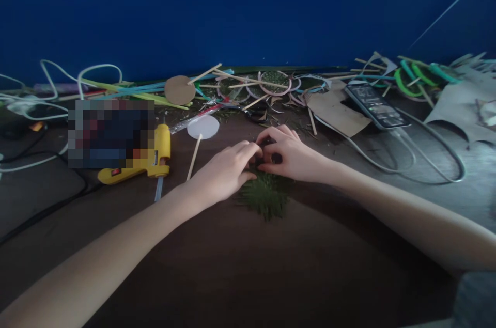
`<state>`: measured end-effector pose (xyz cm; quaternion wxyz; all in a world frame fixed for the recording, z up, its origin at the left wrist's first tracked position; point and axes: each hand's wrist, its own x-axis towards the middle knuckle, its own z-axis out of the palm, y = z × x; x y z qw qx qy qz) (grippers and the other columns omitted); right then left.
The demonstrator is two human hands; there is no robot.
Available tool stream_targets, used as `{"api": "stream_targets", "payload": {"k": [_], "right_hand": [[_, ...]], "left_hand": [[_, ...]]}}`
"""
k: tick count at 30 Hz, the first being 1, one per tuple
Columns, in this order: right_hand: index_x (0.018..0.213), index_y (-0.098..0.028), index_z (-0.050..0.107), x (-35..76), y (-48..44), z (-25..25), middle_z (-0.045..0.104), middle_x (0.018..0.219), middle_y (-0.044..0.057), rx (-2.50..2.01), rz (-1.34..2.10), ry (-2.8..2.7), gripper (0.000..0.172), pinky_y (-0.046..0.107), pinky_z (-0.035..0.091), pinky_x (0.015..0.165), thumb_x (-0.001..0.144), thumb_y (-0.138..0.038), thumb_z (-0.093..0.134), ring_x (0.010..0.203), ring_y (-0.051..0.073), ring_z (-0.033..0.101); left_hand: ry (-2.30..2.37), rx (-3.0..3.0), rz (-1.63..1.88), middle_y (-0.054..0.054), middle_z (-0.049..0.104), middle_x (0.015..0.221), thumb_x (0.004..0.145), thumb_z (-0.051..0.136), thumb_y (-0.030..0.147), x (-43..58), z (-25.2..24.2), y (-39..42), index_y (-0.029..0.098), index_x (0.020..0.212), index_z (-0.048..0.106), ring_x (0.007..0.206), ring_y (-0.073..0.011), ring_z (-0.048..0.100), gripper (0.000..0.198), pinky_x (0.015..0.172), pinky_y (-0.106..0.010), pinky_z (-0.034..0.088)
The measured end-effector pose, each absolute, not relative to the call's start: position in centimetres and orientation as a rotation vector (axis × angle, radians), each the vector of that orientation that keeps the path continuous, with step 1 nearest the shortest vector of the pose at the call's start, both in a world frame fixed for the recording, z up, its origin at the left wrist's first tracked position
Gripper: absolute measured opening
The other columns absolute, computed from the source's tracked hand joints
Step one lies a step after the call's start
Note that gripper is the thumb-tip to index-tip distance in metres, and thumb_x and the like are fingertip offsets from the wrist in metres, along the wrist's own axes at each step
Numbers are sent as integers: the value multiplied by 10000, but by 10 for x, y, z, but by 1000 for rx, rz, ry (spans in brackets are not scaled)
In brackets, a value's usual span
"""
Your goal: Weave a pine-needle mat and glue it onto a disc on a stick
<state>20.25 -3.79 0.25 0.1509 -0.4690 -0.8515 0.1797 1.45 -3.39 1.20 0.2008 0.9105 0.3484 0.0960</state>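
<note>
My left hand (pixel 231 169) and my right hand (pixel 289 155) meet over the middle of the table, fingertips nearly touching. Under and in front of them a tuft of thin green needle-like strands (pixel 267 196) spreads towards me on the tabletop. The fingers of my right hand curl into a pinch, with a dark gap between thumb and forefinger. My left fingers are bent, the thumb just above the strands. What lies between the fingertips is dark and hidden. Left of my hands is a white disc (pixel 203 127) with a wooden stick (pixel 194 157).
A yellow glue gun (pixel 159 150) lies at left beside a blurred-out object (pixel 112 134). Along the back are a cardboard disc (pixel 180 90), several rings and sticks, and scissors (pixel 258 115). At right, a phone (pixel 377 105) with a white cable (pixel 416 155) rests on cut cardboard (pixel 337 111).
</note>
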Motion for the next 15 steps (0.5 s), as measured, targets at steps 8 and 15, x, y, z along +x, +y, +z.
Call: {"api": "stream_targets", "payload": {"k": [8, 15], "right_hand": [[588, -176, 575, 203, -37, 1, 530, 1110, 57, -1331, 504, -2450, 236, 431, 332, 873, 759, -328, 629, 1046, 242, 414], [583, -179, 581, 203, -37, 1, 535, 1109, 57, -1333, 494, -2452, 234, 440, 331, 869, 760, -325, 625, 1040, 248, 424]], "left_hand": [[979, 2565, 279, -30, 607, 890, 760, 635, 148, 15, 13, -34, 153, 982, 511, 842, -186, 583, 255, 738, -312, 433], [988, 2572, 248, -37, 614, 888, 765, 624, 154, 14, 13, -34, 158, 941, 528, 850, -194, 573, 200, 752, -319, 438]]}}
